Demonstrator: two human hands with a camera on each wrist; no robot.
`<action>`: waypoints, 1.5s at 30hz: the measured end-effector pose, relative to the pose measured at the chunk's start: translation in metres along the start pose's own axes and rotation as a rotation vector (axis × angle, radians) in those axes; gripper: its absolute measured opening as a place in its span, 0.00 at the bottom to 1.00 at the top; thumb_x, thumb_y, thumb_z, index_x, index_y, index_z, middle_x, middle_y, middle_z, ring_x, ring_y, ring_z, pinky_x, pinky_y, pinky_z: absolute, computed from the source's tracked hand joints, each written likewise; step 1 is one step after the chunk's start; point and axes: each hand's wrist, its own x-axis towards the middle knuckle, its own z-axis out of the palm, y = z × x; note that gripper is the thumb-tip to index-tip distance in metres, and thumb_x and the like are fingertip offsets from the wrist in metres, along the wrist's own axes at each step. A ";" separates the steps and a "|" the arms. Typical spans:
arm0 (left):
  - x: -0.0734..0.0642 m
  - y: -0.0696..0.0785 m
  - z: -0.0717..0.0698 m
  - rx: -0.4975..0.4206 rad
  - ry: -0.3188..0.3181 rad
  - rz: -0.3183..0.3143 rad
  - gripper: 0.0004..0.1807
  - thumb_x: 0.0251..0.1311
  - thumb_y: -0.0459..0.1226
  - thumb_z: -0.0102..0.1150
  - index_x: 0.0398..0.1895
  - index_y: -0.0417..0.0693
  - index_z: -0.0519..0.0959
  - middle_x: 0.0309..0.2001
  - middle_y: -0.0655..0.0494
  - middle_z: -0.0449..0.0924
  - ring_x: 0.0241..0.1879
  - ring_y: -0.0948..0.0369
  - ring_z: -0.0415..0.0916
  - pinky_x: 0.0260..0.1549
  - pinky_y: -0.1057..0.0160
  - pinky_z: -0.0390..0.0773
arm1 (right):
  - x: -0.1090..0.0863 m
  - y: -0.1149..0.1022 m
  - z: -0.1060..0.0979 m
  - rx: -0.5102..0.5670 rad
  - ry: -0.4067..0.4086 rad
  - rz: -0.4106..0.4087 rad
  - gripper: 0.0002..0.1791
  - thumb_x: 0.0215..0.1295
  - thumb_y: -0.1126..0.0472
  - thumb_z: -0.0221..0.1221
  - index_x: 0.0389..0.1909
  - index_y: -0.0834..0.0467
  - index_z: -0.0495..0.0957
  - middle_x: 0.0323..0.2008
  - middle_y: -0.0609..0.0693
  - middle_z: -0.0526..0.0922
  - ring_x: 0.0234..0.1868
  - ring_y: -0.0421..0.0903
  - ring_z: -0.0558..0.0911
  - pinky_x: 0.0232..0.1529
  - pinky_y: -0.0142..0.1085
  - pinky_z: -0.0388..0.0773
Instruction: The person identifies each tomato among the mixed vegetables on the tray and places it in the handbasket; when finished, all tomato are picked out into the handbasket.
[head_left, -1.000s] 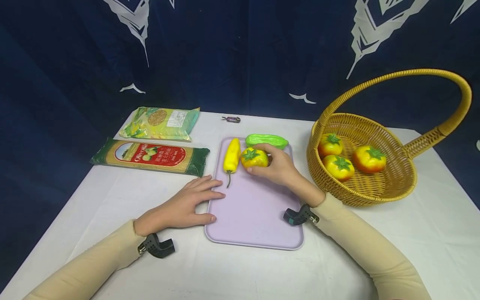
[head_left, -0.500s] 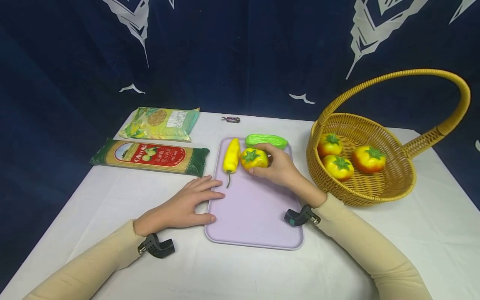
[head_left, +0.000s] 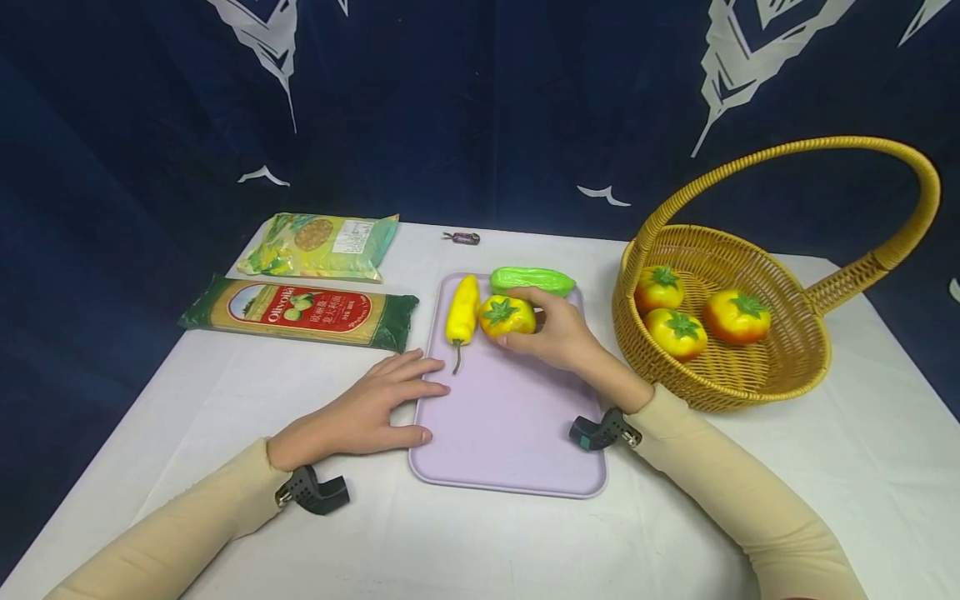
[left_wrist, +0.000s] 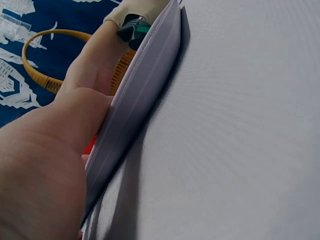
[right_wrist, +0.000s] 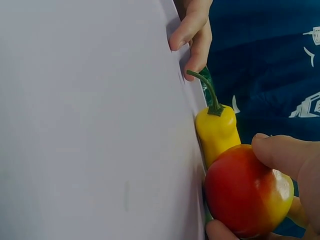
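My right hand (head_left: 555, 332) grips a yellow-red toy tomato (head_left: 507, 317) on the far part of a lilac tray (head_left: 517, 417). In the right wrist view the thumb lies on the side of the tomato (right_wrist: 245, 190), whose red underside shows. A yellow pepper (head_left: 462, 310) lies just left of it, stem toward me. Behind the tomato a green cucumber-like vegetable (head_left: 532, 281) lies along the tray's far edge. My left hand (head_left: 367, 412) rests with spread fingers at the tray's left rim, fingertips over the edge, holding nothing.
At right stands a wicker basket (head_left: 720, 396) with a tall handle and 3 tomatoes (head_left: 738, 317) inside. Left of the tray lie a spaghetti packet (head_left: 300, 312) and a grain bag (head_left: 322, 247). A small wrapped candy (head_left: 462, 238) sits near the table's back edge.
Almost nothing differs. The right hand and tomato have shifted very slightly left toward the pepper; the left hand stays put.
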 end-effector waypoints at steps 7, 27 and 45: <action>0.000 0.000 0.000 -0.002 -0.002 -0.006 0.29 0.58 0.50 0.67 0.64 0.58 0.80 0.76 0.52 0.67 0.79 0.40 0.53 0.74 0.30 0.55 | 0.001 0.000 0.000 -0.009 -0.004 0.006 0.38 0.53 0.59 0.74 0.68 0.57 0.74 0.57 0.62 0.83 0.48 0.57 0.85 0.47 0.40 0.81; 0.000 0.000 0.001 0.001 -0.011 -0.012 0.28 0.59 0.50 0.65 0.65 0.59 0.79 0.76 0.53 0.67 0.79 0.40 0.53 0.74 0.30 0.55 | -0.006 -0.007 -0.024 -0.028 -0.024 0.051 0.39 0.56 0.54 0.73 0.69 0.57 0.72 0.63 0.61 0.79 0.52 0.59 0.84 0.52 0.47 0.84; 0.001 -0.001 0.002 -0.004 0.010 0.010 0.28 0.58 0.49 0.66 0.64 0.58 0.80 0.75 0.52 0.68 0.78 0.40 0.54 0.74 0.31 0.56 | -0.040 -0.014 -0.075 -0.059 -0.004 0.035 0.36 0.59 0.53 0.71 0.68 0.57 0.73 0.59 0.59 0.82 0.47 0.54 0.86 0.41 0.24 0.80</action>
